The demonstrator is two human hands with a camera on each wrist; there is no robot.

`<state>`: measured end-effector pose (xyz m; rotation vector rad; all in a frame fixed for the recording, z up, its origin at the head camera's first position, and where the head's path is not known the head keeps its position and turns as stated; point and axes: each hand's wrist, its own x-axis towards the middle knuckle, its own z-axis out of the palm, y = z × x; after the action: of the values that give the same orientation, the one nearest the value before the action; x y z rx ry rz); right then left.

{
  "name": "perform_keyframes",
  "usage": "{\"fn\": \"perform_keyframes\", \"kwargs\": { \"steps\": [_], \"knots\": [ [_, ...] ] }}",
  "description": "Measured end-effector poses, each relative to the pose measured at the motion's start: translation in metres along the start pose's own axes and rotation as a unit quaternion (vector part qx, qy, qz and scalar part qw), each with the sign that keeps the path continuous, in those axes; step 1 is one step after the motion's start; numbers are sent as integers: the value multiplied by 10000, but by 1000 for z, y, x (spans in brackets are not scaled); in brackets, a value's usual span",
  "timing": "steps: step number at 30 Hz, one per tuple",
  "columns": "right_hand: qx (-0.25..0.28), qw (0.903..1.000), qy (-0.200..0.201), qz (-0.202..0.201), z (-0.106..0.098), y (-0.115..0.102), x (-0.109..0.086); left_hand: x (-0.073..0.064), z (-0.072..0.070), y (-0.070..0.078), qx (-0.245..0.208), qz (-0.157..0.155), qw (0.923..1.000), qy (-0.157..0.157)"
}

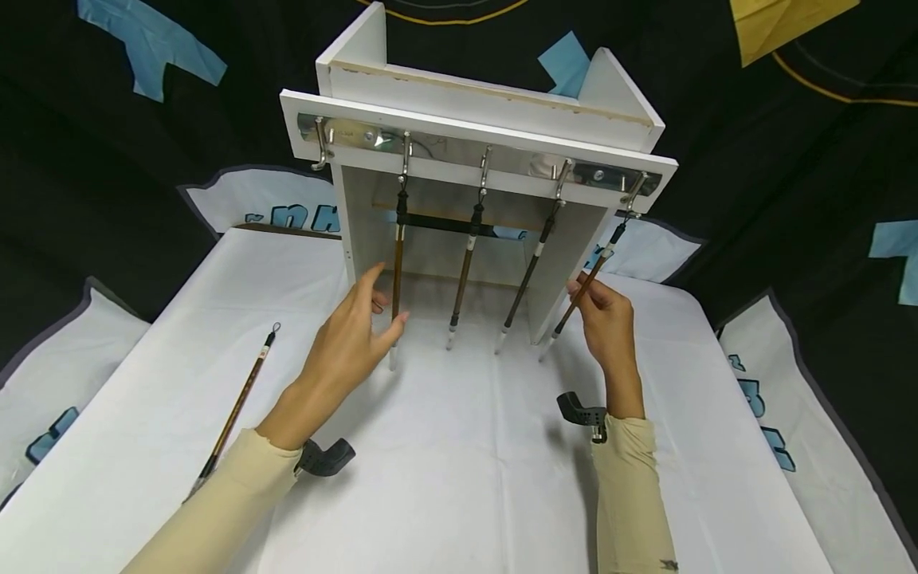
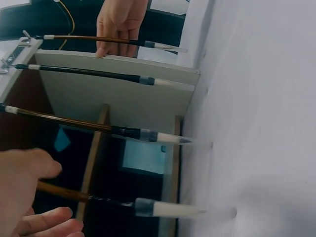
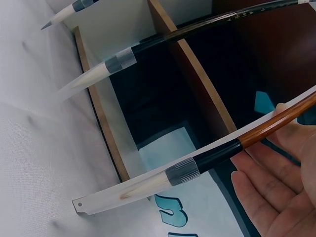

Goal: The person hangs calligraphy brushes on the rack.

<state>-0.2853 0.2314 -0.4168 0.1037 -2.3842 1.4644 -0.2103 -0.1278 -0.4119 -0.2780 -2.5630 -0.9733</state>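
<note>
Calligraphy brushes hang tip-down from the white rack's (image 1: 459,151) metal hooks, all but the leftmost hook. My left hand (image 1: 351,327) is beside the left hanging brush (image 1: 398,263), thumb and fingers spread apart around its handle. In the left wrist view that brush's pale tip (image 2: 175,209) points toward the cloth. On the other side, my right hand (image 1: 606,315) is at the rack's right side panel, behind the rightmost brush (image 1: 590,281). Its fingers are loosely extended behind the brown handle (image 3: 276,123) in the right wrist view. Two more brushes, a brown one (image 1: 464,275) and a dark one (image 1: 527,275), hang between the hands.
A loose brush (image 1: 240,391) lies on the white cloth (image 1: 445,478) left of my left forearm. Black curtains (image 1: 86,159) with blue tape (image 1: 154,48) surround the table. Black wrist cameras (image 1: 326,458) sit on both forearms.
</note>
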Motion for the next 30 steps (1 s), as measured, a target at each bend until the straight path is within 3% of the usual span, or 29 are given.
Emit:
{"fn": "perform_keyframes", "kwargs": {
  "steps": [6,10,14,21,30],
  "knots": [
    [-9,10000,-18,-10,0,0,-1,-21,-21,-4,384,-109,9990,209],
    [-81,10000,-16,-40,-1,-1,-1,-35,-35,-12,725,-31,9972,153],
    [-59,10000,-5,-23,0,-1,-2,-50,-53,-28,1077,91,9941,114],
    [-52,10000,-46,-4,-1,0,-2,-76,-83,-66,1506,295,9872,434],
    [-62,10000,-40,7,-2,1,-1,-105,-96,-100,1856,-14,9825,-159]
  ]
}}
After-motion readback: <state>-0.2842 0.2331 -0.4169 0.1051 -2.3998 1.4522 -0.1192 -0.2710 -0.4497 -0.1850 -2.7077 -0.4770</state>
